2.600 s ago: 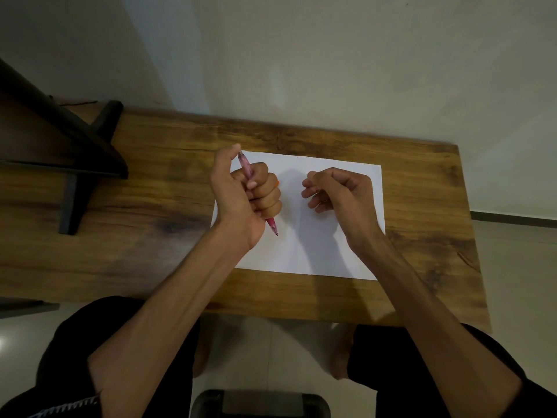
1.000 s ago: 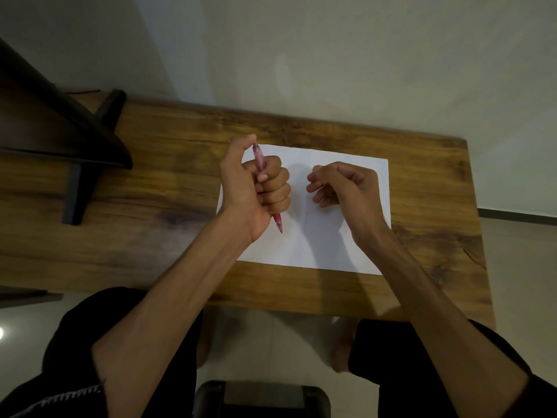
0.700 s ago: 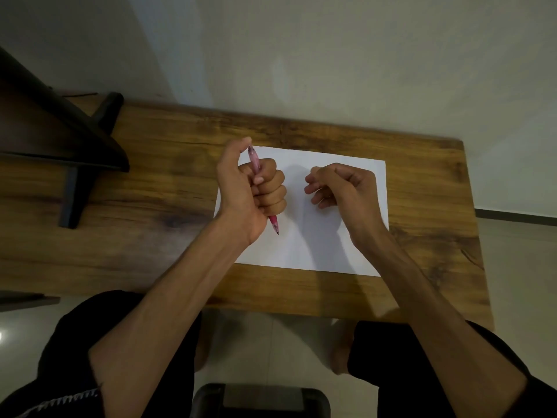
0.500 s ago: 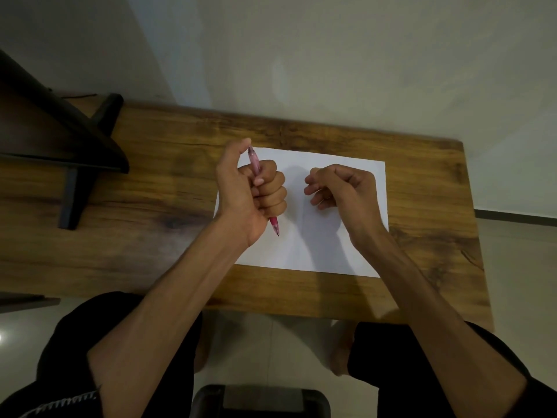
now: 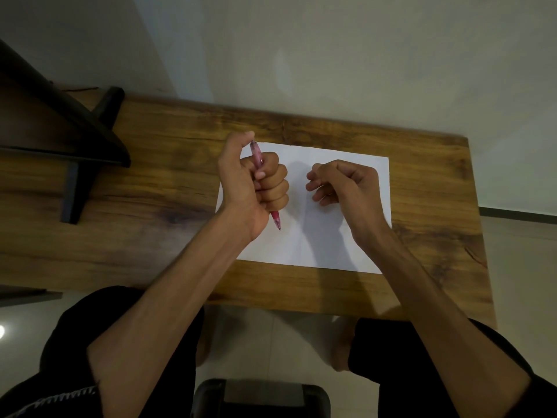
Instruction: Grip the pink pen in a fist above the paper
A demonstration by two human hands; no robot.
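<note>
Pink pen [image 5: 258, 160]: centre of frame, gripped in the fist of the left hand [image 5: 251, 184], thumb at its upper end, tip pointing down toward the white sheet of paper [image 5: 325, 236]. Right hand [image 5: 343, 184]: just right of it, fingers curled, holding nothing, above the same sheet. Wooden table [image 5: 150, 206]: bears the sheet. Dark stand [image 5: 60, 131]: upper left. Risk, as judged: the loose sheet may slide or tear under the tip, since neither hand pins it; a fist grip gives poor tip control.

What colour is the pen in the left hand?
Pink-red, translucent pen, gripped in the left hand; head view.
</note>
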